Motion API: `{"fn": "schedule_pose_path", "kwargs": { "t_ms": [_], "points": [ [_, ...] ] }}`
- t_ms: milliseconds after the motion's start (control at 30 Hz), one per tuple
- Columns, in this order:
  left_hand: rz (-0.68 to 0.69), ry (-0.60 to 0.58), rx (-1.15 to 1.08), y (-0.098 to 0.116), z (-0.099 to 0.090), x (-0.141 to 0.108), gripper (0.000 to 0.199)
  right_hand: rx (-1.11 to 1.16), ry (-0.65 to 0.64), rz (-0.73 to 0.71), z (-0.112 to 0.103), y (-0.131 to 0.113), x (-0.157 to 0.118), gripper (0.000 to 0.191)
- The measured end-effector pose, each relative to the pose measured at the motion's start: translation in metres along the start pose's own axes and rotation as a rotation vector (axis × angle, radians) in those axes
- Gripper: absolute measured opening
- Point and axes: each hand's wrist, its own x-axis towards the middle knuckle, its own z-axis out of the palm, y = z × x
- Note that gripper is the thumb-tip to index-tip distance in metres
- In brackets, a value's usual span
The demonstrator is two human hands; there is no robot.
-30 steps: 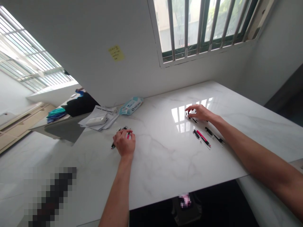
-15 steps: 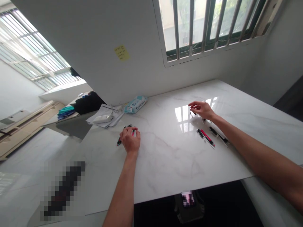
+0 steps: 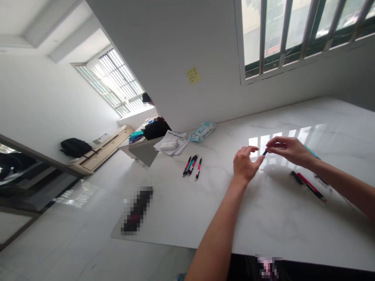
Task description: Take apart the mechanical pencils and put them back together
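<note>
My right hand (image 3: 288, 150) pinches a small dark pen part (image 3: 265, 152) between thumb and fingertips, above the tabletop. Close by on its left is my left hand (image 3: 244, 164), its fingers apart. The left thumb tip reaches the lower end of that part; whether it touches I cannot tell. Below the right hand lie a red pen barrel (image 3: 309, 183), a black pen piece (image 3: 297, 178) and a thin pale refill (image 3: 315, 194). A teal barrel (image 3: 312, 151) shows partly behind the right wrist. Several assembled pens (image 3: 190, 166), red and teal with black, lie to the left, one set slightly apart.
A wet-wipe pack (image 3: 202, 132) and papers (image 3: 180, 144) with a white device (image 3: 169, 146) on top lie by the wall. A blurred dark object (image 3: 137, 210) rests near the left corner of the marble-patterned table (image 3: 164, 218). A barred window is above.
My left hand has left the pens on the left and come over beside the right hand. My right hand now holds the small dark part raised. The view has turned left.
</note>
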Motion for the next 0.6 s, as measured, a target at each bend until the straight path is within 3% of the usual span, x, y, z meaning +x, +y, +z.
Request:
{"fn": "schedule_pose_path", "kwargs": {
  "t_ms": [133,267,467,600],
  "points": [
    [-0.024,-0.02,-0.081,-0.001,0.02,0.005,0.018,0.067,-0.061,-0.022,0.013,-0.01,-0.004,0.042],
    [-0.048,-0.012,-0.187,-0.009,0.02,0.006,0.014,0.083,-0.048,-0.036,0.014,-0.013,0.003,0.041],
    [-0.179,0.042,-0.198,-0.018,0.017,0.014,0.021,-0.446,0.152,-0.131,-0.03,0.011,0.02,0.017],
    [-0.161,0.045,-0.191,-0.014,0.017,0.014,0.012,-0.615,0.137,-0.147,-0.047,0.032,0.024,0.021]
  ]
}}
